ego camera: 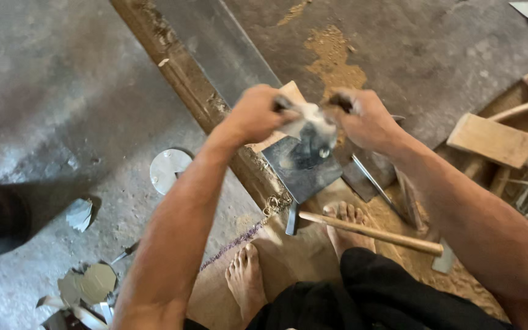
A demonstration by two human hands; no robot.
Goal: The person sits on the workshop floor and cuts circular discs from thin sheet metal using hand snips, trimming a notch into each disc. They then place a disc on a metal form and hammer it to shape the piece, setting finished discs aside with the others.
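Both hands were raised together over a dark square metal block (304, 165). The left hand (255, 113) and the right hand (365, 119) were each closed on opposite ends of a blurred, shiny metal piece (313, 125), held between them just above the block. Directly below the hands, a hammer with a wooden handle (368, 232) lay across the person's bare foot (346, 229). Right of the right hand lay a wooden mallet (493, 140). Well below and left of the left hand lay a round metal disc (167, 168).

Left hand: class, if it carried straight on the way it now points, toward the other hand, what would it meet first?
Probably the shiny metal piece gripped by the left hand, then the right hand; depth is unclear.
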